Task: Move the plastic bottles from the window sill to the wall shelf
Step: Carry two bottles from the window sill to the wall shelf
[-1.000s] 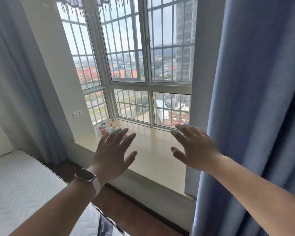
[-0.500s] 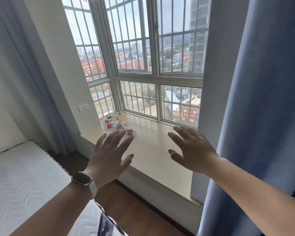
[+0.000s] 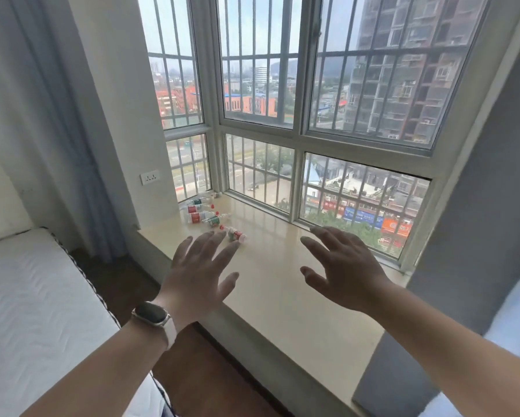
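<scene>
Several small clear plastic bottles (image 3: 204, 213) with red and green labels lie on their sides in the far left corner of the beige window sill (image 3: 285, 284). The nearest bottle (image 3: 236, 235) lies just beyond my left fingertips. My left hand (image 3: 200, 273), with a watch on its wrist, is held over the sill with fingers spread and holds nothing. My right hand (image 3: 344, 270) is also spread and empty, above the middle of the sill. The wall shelf is not in view.
A barred window (image 3: 282, 115) rises behind the sill. A bed with a white mattress (image 3: 36, 311) stands at lower left, with dark wood floor between it and the sill. Blue curtains hang at left (image 3: 57, 115) and right (image 3: 478, 236). A wall socket (image 3: 150, 177) is beside the bottles.
The view has come closer to the sill and both hands have reached forward. The nearest bottle, hidden behind my left hand a second ago, now shows beyond the fingertips.
</scene>
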Demonstrator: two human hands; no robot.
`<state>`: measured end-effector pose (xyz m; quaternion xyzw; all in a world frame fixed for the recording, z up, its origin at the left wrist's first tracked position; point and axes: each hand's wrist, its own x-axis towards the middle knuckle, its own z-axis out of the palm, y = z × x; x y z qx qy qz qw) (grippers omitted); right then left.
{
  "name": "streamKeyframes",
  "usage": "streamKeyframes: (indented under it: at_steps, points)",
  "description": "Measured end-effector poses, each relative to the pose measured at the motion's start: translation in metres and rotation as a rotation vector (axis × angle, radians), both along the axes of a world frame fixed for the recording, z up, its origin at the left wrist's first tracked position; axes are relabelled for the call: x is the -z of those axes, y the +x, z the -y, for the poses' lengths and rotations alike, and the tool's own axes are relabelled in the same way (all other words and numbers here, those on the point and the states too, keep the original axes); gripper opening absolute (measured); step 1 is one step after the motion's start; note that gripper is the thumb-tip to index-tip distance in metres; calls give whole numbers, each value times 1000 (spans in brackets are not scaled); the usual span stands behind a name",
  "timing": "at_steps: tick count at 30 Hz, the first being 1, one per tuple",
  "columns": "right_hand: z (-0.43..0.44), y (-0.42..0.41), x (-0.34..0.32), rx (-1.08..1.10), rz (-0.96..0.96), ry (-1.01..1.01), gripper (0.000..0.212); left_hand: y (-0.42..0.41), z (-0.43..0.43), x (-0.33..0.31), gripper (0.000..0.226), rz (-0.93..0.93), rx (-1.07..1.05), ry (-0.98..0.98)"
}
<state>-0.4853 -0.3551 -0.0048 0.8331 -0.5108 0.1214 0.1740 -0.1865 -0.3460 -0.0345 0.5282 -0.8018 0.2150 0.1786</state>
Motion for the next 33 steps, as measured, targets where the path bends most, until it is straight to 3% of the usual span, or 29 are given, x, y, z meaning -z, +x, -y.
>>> streamKeyframes:
  at_steps: [18, 26, 33]
  points:
    - [150, 110, 23, -227, 24, 71, 60, 95, 93, 18, 53, -49, -219, 102]
    - [264, 145, 49, -332, 46, 191, 67, 106, 164, 16, 51, -59, -349, 100]
    - [374, 158, 59, -417, 92, 147, 54, 106, 252, 20, 50, -89, -427, 103]
